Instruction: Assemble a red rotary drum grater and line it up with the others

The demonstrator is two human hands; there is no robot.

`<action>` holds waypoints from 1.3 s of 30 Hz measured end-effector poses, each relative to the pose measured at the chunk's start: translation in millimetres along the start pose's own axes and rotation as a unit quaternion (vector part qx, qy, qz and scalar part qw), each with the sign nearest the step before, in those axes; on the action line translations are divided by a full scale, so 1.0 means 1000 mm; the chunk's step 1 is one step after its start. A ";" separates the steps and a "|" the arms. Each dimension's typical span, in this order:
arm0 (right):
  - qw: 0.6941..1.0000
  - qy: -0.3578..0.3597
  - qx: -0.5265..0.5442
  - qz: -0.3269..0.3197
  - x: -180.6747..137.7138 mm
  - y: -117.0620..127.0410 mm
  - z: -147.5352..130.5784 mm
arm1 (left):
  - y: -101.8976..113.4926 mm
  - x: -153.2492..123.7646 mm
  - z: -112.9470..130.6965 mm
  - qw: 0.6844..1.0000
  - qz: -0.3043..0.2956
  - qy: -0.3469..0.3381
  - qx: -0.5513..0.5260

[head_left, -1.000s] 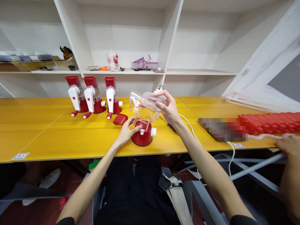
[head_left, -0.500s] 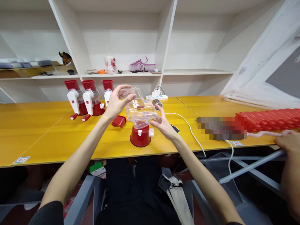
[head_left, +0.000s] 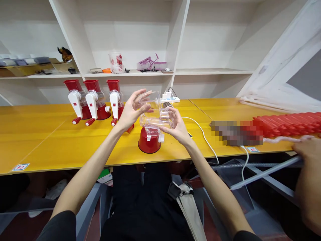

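Both hands hold the clear plastic grater housing (head_left: 154,121), a see-through body with a horizontal tube and a tall chute. My left hand (head_left: 133,109) grips the chute from the left, thumb in front. On the right, my right hand (head_left: 177,126) has its fingers around the tube's end. Directly below stands the red grater base (head_left: 148,142) with a white knob (head_left: 161,138) on its right side; whether the housing's foot touches it I cannot tell. A red plastic part (head_left: 130,129) is mostly hidden behind my left wrist. Behind my right fingers lies a metal grater drum (head_left: 167,104).
Several rotary graters with white cranks, one a red-topped grater (head_left: 92,102), stand back left. A power strip (head_left: 170,99) and white cable (head_left: 200,129) lie to the right. Farther right are red woven material (head_left: 288,125) and another person's hand (head_left: 304,147).
The clear housing has turned, its chute now standing more upright, and sits slightly farther right. My left hand has moved right with it. The whole view has shifted a little.
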State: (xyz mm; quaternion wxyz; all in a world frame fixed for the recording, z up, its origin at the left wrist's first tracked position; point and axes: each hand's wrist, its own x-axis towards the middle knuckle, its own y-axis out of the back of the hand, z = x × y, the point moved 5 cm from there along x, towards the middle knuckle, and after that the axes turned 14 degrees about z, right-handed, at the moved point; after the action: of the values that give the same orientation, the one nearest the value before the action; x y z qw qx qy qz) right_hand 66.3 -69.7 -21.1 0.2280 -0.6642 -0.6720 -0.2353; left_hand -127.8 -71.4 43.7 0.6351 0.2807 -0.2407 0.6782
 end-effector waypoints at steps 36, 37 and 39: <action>0.996 0.059 -0.060 0.027 0.033 -0.023 -0.023 | 0.001 -0.103 -0.073 0.986 0.048 0.050 0.155; 0.997 0.055 -0.052 0.014 0.037 -0.021 -0.019 | 0.001 -0.103 -0.073 0.985 0.049 0.052 0.155; 0.998 0.058 -0.040 0.000 0.043 -0.018 -0.013 | 0.001 -0.103 -0.073 0.986 0.053 0.053 0.148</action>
State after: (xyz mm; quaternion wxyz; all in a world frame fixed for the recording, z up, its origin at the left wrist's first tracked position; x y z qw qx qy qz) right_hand 48.1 -43.8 15.5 0.2398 -0.6578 -0.6480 -0.2998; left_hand -130.2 -96.3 -80.5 0.5619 0.3221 -0.1177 0.7528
